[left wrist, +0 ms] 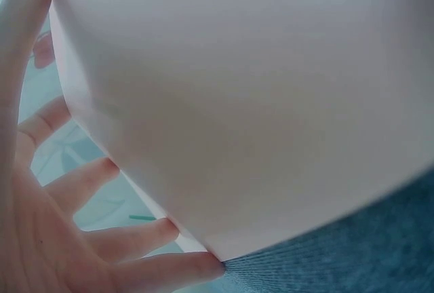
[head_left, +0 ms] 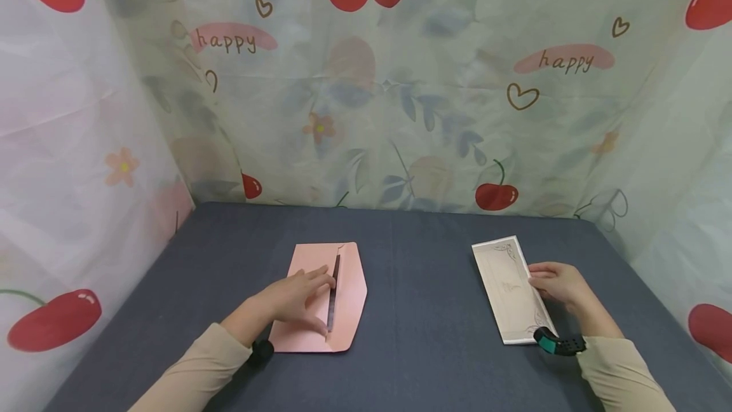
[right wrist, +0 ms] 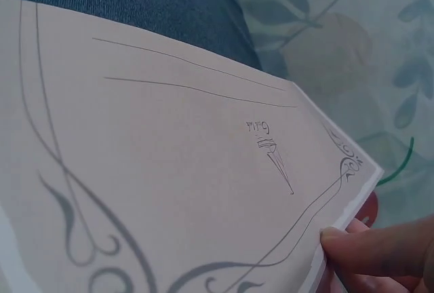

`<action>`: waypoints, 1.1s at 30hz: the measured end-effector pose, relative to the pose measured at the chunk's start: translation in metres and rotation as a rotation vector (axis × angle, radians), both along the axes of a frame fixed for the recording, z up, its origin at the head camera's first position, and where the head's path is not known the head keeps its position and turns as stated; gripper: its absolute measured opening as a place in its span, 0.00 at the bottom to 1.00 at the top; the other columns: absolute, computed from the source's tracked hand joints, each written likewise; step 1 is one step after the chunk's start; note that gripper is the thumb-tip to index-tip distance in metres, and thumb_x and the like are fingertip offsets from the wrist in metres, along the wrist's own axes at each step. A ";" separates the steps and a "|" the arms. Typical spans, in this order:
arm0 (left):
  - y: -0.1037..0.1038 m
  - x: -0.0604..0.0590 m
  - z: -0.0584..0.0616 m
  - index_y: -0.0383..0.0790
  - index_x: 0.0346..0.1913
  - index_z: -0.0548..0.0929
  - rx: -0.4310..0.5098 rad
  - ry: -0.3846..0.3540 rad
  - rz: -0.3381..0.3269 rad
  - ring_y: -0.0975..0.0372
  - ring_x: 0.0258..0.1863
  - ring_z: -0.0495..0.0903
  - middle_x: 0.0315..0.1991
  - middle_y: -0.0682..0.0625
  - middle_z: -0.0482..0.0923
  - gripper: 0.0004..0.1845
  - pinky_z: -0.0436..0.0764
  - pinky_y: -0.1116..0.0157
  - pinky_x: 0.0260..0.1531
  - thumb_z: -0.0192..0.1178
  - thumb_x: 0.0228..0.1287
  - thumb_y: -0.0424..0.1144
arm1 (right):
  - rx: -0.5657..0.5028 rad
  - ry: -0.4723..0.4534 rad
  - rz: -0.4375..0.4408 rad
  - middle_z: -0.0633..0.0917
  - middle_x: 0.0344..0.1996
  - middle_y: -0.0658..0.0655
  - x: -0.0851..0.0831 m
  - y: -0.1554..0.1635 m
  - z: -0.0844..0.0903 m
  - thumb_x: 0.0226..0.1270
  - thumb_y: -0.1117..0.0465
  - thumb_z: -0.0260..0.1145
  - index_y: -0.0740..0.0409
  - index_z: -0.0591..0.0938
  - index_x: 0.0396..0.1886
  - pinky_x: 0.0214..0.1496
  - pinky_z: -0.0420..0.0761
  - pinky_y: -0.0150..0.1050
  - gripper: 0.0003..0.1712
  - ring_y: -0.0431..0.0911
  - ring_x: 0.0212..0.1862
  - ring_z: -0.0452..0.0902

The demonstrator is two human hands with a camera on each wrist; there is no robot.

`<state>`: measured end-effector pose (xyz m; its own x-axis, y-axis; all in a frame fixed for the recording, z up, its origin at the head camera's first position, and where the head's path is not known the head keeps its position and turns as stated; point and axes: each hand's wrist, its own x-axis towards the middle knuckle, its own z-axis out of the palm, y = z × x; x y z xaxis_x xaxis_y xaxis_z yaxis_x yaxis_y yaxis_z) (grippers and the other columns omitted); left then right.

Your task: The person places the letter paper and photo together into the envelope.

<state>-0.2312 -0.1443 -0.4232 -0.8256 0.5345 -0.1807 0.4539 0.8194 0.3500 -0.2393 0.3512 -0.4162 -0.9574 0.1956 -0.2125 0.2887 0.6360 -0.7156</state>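
Observation:
A pink envelope [head_left: 350,297] lies on the table at centre left in the head view, its flap spread out to the right. My left hand [head_left: 300,299] is over it, thumb and fingers spaced apart on the edge of its front panel. That panel bows up, leaving a dark slit at the mouth. In the left wrist view, the fingertips [left wrist: 166,228] touch the edge of the pale, curved panel. At the right, my right hand [head_left: 557,285] pinches the long right edge of a cream card [head_left: 506,291] with grey scroll corners. The card tilts up towards the camera.
A dark blue-grey cloth covers the table [head_left: 423,310]. A printed curtain [head_left: 389,100] encloses the back and both sides. A dark band [head_left: 557,342] is on the right wrist, and a black object [head_left: 261,353] shows by the left wrist.

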 end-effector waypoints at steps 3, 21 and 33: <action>0.000 0.000 0.000 0.58 0.54 0.69 -0.002 0.004 0.000 0.32 0.65 0.59 0.73 0.46 0.54 0.38 0.70 0.39 0.54 0.69 0.37 0.66 | -0.024 0.014 0.024 0.79 0.49 0.72 0.000 -0.005 0.003 0.65 0.64 0.60 0.75 0.68 0.58 0.32 0.78 0.31 0.26 0.37 0.33 0.77; -0.001 0.002 0.002 0.55 0.54 0.69 0.008 0.009 -0.018 0.30 0.64 0.60 0.73 0.44 0.55 0.39 0.70 0.38 0.53 0.69 0.38 0.66 | -0.141 0.119 0.068 0.81 0.51 0.67 -0.035 0.002 -0.034 0.60 0.54 0.66 0.66 0.71 0.59 0.32 0.79 0.30 0.31 0.35 0.35 0.80; 0.000 0.002 0.003 0.57 0.54 0.69 0.003 0.006 -0.007 0.30 0.64 0.58 0.73 0.45 0.54 0.38 0.69 0.38 0.55 0.69 0.38 0.65 | -0.116 0.193 0.090 0.80 0.54 0.65 -0.053 -0.007 -0.064 0.60 0.44 0.64 0.58 0.71 0.61 0.41 0.82 0.37 0.34 0.45 0.43 0.82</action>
